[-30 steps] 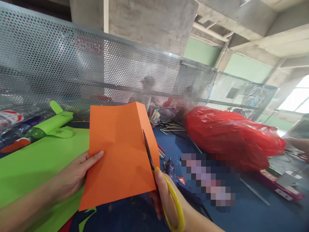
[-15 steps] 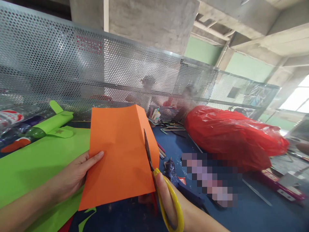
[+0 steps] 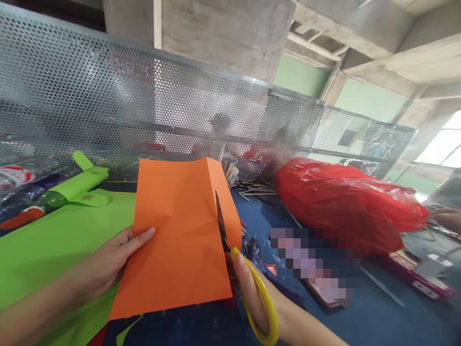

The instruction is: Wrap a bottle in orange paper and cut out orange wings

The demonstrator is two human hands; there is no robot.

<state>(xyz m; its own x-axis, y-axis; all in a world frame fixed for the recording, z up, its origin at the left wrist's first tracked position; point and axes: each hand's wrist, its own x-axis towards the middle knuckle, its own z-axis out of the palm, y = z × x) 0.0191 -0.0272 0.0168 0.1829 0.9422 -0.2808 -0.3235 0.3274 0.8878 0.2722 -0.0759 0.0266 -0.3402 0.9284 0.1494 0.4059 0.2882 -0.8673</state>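
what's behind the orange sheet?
Around the orange sheet: green paper at left, a bundle of pens at upper right, blue tabletop below. The left hand, thumb aside, has its fingertips hidden; anything else directly behind is covered.

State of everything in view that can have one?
Orange sheet, held up, creased near its right edge.
Scissors, one blade across the sheet's front, other blade hidden.
Left hand, closed on the sheet's left edge.
Right hand, closed on the scissors' handles.
Green sheet, lying flat.
Green-wrapped bottle, lying on its side.
Red bag, bulging.
Glue gun, lying down, partly hidden.
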